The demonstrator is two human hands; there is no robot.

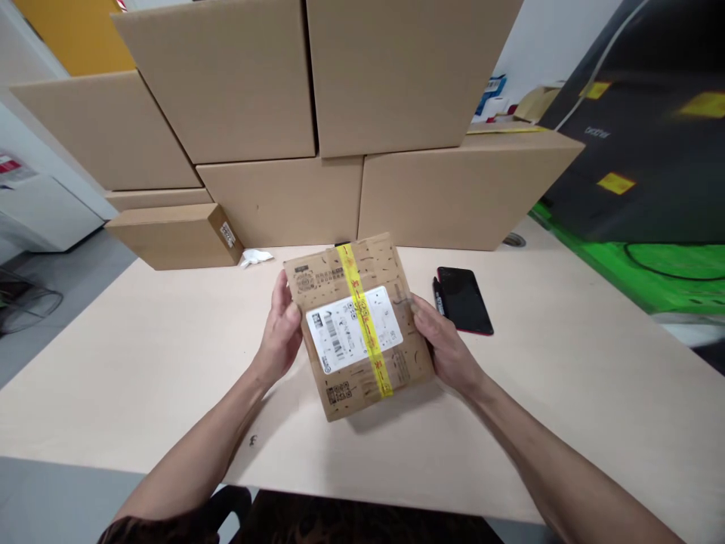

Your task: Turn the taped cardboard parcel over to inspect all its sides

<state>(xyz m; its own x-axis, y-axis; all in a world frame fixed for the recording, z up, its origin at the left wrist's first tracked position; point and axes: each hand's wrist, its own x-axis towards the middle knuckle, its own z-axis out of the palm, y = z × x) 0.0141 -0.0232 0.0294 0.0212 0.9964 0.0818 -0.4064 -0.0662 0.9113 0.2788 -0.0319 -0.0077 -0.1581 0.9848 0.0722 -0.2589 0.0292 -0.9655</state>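
Note:
Between my two hands is a brown cardboard parcel (pixel 317 393), tilted and raised off the table at least in part. Its top face carries a white shipping label (pixel 351 325) and a strip of yellow printed tape (pixel 382 374) running across it. My left hand (pixel 279 329) grips the left edge, thumb on the top face. On the right edge, my right hand (pixel 445 344) holds on in the same way. Fingers of both hands are partly hidden behind the parcel. To the right of it lie a black marker (pixel 439 296) and a dark tablet or phone with a red edge (pixel 465 300).
Large cardboard boxes (pixel 277 200) are stacked along the back of the pale table (pixel 170 355). A smaller closed box (pixel 164 240) stands at the back left, with a crumpled white scrap (pixel 257 257) beside it. A dark machine (pixel 640 128) over a green surface is at the right.

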